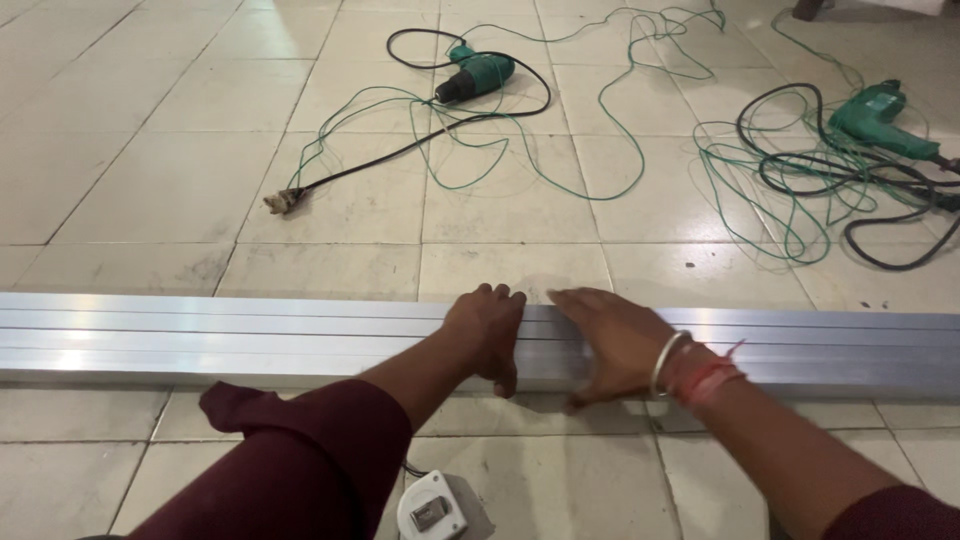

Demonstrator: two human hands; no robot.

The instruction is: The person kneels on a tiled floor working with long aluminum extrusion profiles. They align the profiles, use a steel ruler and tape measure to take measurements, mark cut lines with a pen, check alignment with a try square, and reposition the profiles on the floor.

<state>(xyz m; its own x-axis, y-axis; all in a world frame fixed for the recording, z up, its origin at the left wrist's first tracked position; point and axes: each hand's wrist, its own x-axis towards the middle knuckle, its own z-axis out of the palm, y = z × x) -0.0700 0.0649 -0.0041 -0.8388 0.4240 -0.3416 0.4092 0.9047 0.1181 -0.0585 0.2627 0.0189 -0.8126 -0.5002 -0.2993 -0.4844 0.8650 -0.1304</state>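
Note:
A long silver aluminium profile (200, 340) lies across the tiled floor from the left edge to the right edge. My left hand (487, 325) rests on top of it near the middle, fingers curled over its far side and thumb down the near face. My right hand (608, 340) lies flat on the profile just to the right, fingers spread toward the left hand. A metal bangle and red thread sit on my right wrist. My sleeves are maroon.
A green drill (473, 75) with a black cord and bare plug end (284, 201) lies on the floor beyond the profile. A second green drill (880, 115) lies at the far right amid tangled green wire (620, 150). A white switch box (440, 508) sits near my knee.

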